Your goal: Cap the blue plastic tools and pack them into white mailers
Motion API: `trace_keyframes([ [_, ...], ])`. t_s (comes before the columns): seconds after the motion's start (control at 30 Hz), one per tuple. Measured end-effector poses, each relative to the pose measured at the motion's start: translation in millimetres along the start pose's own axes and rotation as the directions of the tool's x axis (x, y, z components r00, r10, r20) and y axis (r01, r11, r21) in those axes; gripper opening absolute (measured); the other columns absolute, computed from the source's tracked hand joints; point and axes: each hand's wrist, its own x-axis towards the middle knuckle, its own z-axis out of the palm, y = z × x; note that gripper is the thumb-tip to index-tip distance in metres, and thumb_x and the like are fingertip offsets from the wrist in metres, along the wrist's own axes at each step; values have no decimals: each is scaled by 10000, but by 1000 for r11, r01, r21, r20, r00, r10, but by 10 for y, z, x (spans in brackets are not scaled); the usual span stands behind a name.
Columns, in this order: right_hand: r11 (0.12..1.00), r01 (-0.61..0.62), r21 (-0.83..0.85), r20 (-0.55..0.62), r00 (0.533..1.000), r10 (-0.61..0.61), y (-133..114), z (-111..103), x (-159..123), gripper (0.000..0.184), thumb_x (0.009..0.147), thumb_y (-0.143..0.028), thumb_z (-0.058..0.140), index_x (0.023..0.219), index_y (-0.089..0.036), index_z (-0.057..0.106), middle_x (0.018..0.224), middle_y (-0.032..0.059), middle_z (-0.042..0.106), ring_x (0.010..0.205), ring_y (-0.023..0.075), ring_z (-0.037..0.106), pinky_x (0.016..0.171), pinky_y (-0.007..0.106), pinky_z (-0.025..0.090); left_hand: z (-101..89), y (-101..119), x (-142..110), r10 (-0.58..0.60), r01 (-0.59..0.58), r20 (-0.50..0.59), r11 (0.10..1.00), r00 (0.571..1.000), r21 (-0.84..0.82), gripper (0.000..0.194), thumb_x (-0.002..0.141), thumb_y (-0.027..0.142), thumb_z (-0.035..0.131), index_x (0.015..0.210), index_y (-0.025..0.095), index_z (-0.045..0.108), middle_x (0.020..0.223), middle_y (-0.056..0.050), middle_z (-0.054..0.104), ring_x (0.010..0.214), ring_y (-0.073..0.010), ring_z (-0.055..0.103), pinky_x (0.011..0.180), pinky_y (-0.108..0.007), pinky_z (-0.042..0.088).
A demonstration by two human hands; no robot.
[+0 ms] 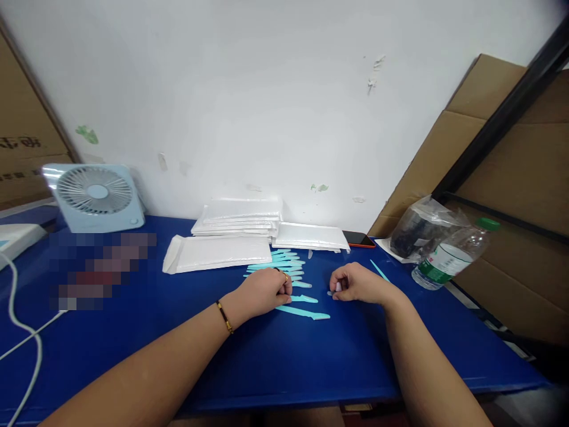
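My left hand, with a bracelet at its wrist, has its fingers closed on the handle of a turquoise eyebrow razor. The razor's blade end sticks out to the right. Just below lies another turquoise razor, partly under that hand. Several more razors lie in a row behind it, handles to the left. Across a small gap, my right hand is closed in a pinch, with a small translucent piece showing at its fingertips. A single razor rests beyond the right wrist.
White padded envelopes are stacked against the wall, beside a phone. A light blue fan stands at the left, near a white cable. On the right are a plastic bottle, a bagged dark object and cardboard.
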Motion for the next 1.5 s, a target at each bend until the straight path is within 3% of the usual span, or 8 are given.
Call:
trace_keyframes([
  [0.27, 1000, 10, 7, -65, 998, -10, -15, -18, 24, 197, 693, -323, 640, 830, -205, 717, 741, 25, 697, 647, 152, 608, 562, 229, 433, 22, -21, 17, -24, 24, 3, 1000, 1000, -5, 75, 747, 285, 594, 753, 215, 621, 723, 22, 640, 668, -125, 556, 520, -217, 317],
  [0.47, 996, 70, 58, 44, 996, -72, -100, 62, 49, 197, 653, -363, 704, 767, -202, 718, 701, 15, 688, 628, 149, 610, 542, 218, 427, 50, -41, 22, -14, 14, -40, 1000, 999, -3, 58, 740, 274, 611, 748, 217, 612, 707, 33, 635, 664, -121, 546, 534, -213, 314],
  [0.7, 990, 91, 108, 6, 996, -92, -195, 113, 71, 228, 639, -387, 717, 766, -197, 713, 720, 19, 670, 617, 136, 587, 535, 211, 432, 66, -47, 30, -10, 9, -38, 1000, 999, -4, 58, 739, 278, 613, 736, 220, 614, 693, 40, 635, 661, -120, 550, 533, -215, 317],
  [0.9, 983, -9, 186, 102, 995, -10, -128, 103, 62, 226, 666, -381, 692, 744, -169, 705, 574, 11, 626, 493, 114, 551, 476, 207, 433, 53, -35, 24, -27, 27, -45, 1000, 999, 14, 55, 743, 275, 609, 746, 221, 616, 717, 35, 636, 670, -123, 552, 528, -212, 315],
  [1.07, 971, 79, 226, 43, 995, -91, -215, 264, 122, 234, 691, -381, 679, 776, -163, 694, 627, 18, 636, 551, 130, 594, 515, 215, 459, 75, -41, 40, -23, 24, -43, 999, 999, 28, 59, 750, 275, 614, 741, 217, 614, 722, 34, 637, 674, -121, 557, 539, -210, 321],
  [1.2, 968, 232, 95, -131, 967, -219, -202, 213, 203, 197, 777, -348, 605, 843, -187, 697, 767, 36, 654, 649, 138, 607, 575, 227, 461, 65, -34, 47, -25, 32, -75, 996, 997, 82, 56, 781, 264, 588, 755, 223, 615, 767, 28, 637, 706, -132, 569, 558, -216, 337],
  [1.33, 959, 209, -192, -409, 871, -272, -1, 44, 448, 229, 841, -186, 492, 983, -204, 670, 928, 63, 648, 847, 175, 599, 762, 294, 460, 30, -5, 22, 25, -2, -145, 989, 989, 151, 127, 781, 294, 599, 888, 227, 615, 902, 2, 633, 807, -164, 579, 661, -241, 384],
  [1.5, 901, 241, -361, -319, 876, -362, 147, 59, 777, 256, 793, -77, 497, 954, -179, 667, 997, 81, 628, 931, 182, 576, 845, 308, 436, 37, 51, -35, 190, -189, -41, 981, 981, 42, 210, 758, 401, 624, 895, 241, 626, 881, 12, 630, 812, -153, 577, 666, -228, 400],
])
